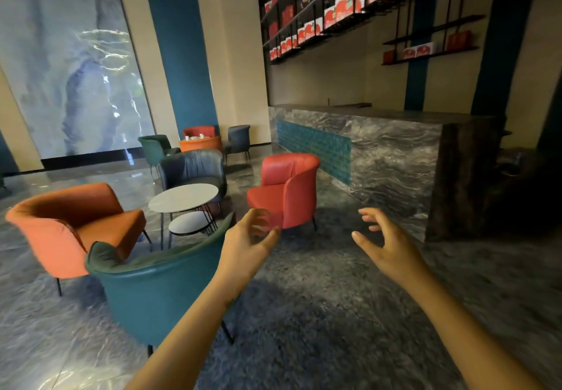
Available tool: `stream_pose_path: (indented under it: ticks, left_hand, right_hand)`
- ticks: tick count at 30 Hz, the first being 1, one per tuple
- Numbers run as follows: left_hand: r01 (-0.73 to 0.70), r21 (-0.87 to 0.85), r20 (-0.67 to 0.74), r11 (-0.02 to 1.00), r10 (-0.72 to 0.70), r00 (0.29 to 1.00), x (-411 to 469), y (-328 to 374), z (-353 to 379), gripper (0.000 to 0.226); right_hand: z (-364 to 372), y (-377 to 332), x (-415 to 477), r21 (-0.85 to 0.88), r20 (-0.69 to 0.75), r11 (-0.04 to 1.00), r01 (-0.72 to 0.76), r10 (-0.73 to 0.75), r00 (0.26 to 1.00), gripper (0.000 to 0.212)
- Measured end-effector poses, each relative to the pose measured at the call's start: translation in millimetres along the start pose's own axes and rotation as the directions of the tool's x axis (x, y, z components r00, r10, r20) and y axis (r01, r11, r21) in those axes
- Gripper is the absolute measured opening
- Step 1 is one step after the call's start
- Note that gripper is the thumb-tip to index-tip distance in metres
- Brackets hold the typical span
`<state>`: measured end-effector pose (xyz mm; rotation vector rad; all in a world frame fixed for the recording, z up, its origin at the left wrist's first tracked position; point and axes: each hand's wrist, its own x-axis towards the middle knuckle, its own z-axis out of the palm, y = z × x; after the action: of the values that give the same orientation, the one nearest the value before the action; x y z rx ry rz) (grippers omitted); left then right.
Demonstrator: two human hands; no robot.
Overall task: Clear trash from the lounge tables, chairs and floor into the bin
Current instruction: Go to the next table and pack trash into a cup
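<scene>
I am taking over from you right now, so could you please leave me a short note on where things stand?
Left hand and right hand: both open, fingers loosely curled, nothing in either grip, held out above the floor.
Trash: small pale items sit at the far seating group, too small to identify. I can make out none on the large round table or the small round table beneath it.
Bin: not in view.
Done: cannot tell.
Left: probably check the far group, then find the bin.
</scene>
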<state>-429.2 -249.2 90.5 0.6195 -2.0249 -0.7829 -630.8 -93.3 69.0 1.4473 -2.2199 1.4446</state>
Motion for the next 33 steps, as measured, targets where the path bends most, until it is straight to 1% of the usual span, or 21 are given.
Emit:
stream_pose_path:
  ticks: [5, 8, 12, 15, 19, 22, 26, 30, 33]
  left_hand:
    - [0.013, -0.033, 0.06, 0.999, -0.011, 0.998, 62.2, -30.3, 81.8, 0.018]
    - [0.021, -0.05, 0.066, 0.999, -0.017, 0.998, 119.7, -53.4, 145.9, 0.025]
    - [0.008, -0.042, 0.085, 0.999, -0.004, 0.996, 213.5, -68.8, 233.2, 0.031]
    - [0.003, -0.03, 0.09, 1.0, 0.0, 0.996, 285.4, -74.2, 285.3, 0.03]
    - [0.016, -0.006, 0.086, 1.0, -0.016, 0.996, 370.9, -92.1, 344.5, 0.029]
    - [0.041, 0.033, 0.114, 0.999, -0.045, 0.992, 430.5, -121.4, 385.8, 0.033]
    - [0.043, 0.052, 0.099, 0.998, -0.048, 0.994, 513.8, -181.9, 453.0, 0.032]
    - [0.033, 0.069, 0.114, 0.997, -0.041, 0.993, 607.9, -238.0, 519.3, 0.02]
    - [0.01, 0.084, 0.137, 0.996, -0.021, 0.99, 686.0, -262.7, 561.0, 0.018]
  right_hand:
    - [0.5, 79.4, 55.6, 0.01, -0.012, 0.998, -0.058, 0.058, 0.998, 0.042]
    - [-4.1, 144.0, 105.0, -0.017, -0.026, 0.995, -0.094, 0.093, 0.995, 0.043]
    - [-19.7, 227.1, 192.0, -0.038, -0.046, 0.993, -0.109, 0.107, 0.993, 0.042]
    - [-30.3, 276.1, 266.3, -0.074, -0.002, 0.993, -0.093, 0.093, 0.996, 0.041]
    - [-32.5, 333.0, 356.1, -0.076, -0.009, 0.991, -0.106, 0.105, 0.994, 0.041]
    - [-18.7, 380.5, 413.5, -0.068, -0.009, 0.991, -0.118, 0.117, 0.993, 0.041]
    - [14.6, 465.6, 495.5, -0.023, -0.019, 0.988, -0.155, 0.155, 0.988, 0.037]
    - [52.1, 544.8, 593.3, -0.01, 0.01, 0.985, -0.175, 0.175, 0.985, 0.036]
    - [72.6, 587.2, 671.6, -0.027, 0.041, 0.987, -0.157, 0.159, 0.986, 0.034]
